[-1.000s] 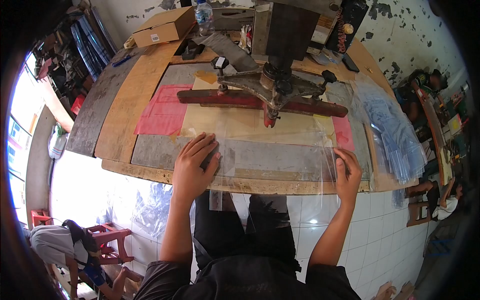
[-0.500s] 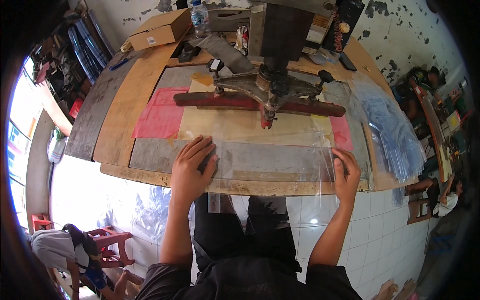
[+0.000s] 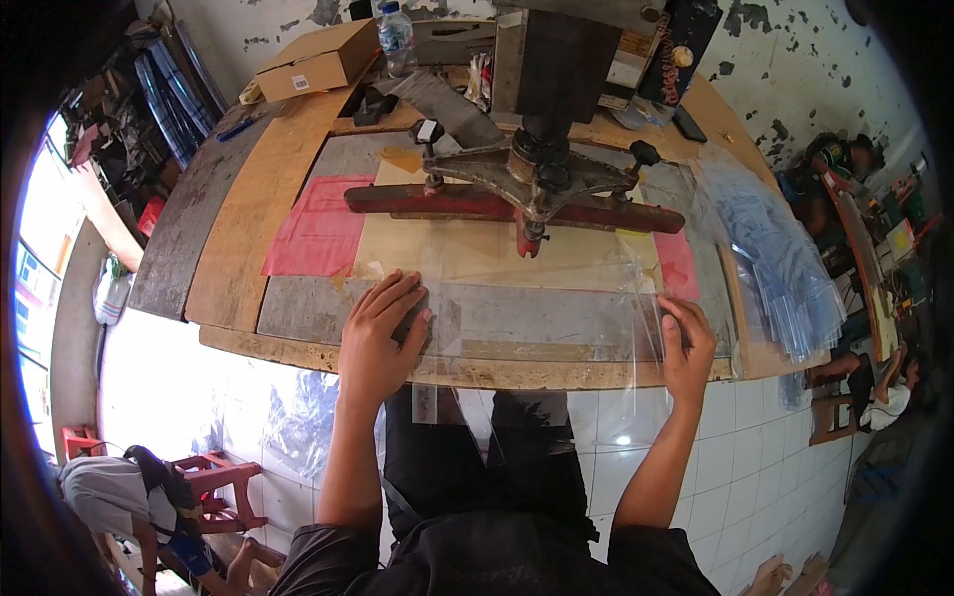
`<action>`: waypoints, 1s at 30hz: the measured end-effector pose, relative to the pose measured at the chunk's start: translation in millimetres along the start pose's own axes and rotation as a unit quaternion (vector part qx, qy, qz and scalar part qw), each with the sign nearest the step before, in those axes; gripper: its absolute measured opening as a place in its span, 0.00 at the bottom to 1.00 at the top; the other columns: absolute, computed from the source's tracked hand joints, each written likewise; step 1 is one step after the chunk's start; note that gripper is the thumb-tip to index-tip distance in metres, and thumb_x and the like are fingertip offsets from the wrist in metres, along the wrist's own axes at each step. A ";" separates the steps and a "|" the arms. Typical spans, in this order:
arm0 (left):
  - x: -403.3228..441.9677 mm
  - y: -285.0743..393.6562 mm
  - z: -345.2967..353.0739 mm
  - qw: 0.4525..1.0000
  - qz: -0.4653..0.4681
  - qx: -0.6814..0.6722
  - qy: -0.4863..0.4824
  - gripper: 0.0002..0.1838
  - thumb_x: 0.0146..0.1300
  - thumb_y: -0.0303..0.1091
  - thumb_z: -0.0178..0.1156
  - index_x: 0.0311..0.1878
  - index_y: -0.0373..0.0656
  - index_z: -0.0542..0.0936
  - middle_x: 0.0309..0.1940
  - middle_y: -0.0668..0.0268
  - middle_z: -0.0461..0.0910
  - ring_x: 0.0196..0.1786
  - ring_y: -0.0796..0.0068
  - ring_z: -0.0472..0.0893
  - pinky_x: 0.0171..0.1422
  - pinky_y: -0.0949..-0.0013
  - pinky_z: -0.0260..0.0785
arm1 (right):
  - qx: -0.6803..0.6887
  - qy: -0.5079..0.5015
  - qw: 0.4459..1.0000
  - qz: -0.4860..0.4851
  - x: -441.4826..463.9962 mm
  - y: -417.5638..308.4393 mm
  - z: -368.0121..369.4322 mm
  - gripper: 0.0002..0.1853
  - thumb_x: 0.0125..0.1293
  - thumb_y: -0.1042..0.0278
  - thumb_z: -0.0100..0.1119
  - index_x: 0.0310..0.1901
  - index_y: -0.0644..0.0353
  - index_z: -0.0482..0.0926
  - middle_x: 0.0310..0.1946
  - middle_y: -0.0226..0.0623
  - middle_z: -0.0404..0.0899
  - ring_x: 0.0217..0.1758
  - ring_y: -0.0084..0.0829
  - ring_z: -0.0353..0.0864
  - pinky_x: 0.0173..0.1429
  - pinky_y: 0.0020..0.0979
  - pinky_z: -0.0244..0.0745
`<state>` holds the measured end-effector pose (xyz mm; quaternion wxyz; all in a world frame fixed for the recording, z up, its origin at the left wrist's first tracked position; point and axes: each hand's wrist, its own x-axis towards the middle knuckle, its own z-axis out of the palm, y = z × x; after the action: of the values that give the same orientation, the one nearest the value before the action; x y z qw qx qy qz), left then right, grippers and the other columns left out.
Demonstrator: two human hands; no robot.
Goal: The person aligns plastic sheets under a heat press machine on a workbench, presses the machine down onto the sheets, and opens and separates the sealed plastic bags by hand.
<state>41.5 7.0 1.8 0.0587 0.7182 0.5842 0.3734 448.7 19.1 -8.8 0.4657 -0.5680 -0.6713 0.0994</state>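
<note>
A clear plastic sheet (image 3: 537, 323) lies over the front of the worktable and hangs past its edge. My left hand (image 3: 382, 328) rests at the sheet's left side, fingers spread on the surface. At its right side is my right hand (image 3: 688, 343), with thumb and fingers close together on the sheet's edge. Beyond the hands, a press head with a red bar (image 3: 437, 201) stands over a cream board (image 3: 397, 243). Pink sheets show left (image 3: 316, 228) and right (image 3: 676, 263) of the board.
A pile of clear plastic pieces (image 3: 775, 258) lies at the table's right. A cardboard box (image 3: 316, 62), a bottle (image 3: 397, 40) and a phone (image 3: 689, 124) are at the back. One person (image 3: 109, 487) is at lower left beside a red stool (image 3: 221, 487); others are at right.
The camera view has shifted slightly. Both hands have stayed at the two sides of the clear sheet, and the press looks unmoved.
</note>
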 end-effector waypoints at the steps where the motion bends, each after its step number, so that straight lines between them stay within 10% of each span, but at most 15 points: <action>1: 0.0 -0.1 0.0 1.000 0.000 0.001 0.000 0.15 0.67 0.28 0.68 0.56 0.37 0.89 0.64 0.57 0.86 0.74 0.54 0.79 0.79 0.53 0.70 | -0.001 0.001 1.000 -0.002 -0.1 0.7 0.2 0.15 0.77 0.61 0.64 0.54 0.62 0.89 0.53 0.44 0.88 0.59 0.43 0.86 0.66 0.40 0.78; 30: -1.1 -2.5 1.8 1.000 0.000 -0.003 0.006 0.15 0.67 0.31 0.68 0.54 0.37 0.89 0.64 0.58 0.86 0.73 0.54 0.80 0.79 0.52 0.69 | -0.023 0.045 0.999 -0.010 -3.6 4.6 0.4 0.17 0.79 0.56 0.59 0.49 0.61 0.90 0.45 0.41 0.90 0.53 0.42 0.86 0.63 0.40 0.75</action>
<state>40.6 7.4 -1.3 0.0573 0.7162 0.5831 0.3791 451.2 17.7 -13.9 0.4834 -0.5754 -0.6576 0.0535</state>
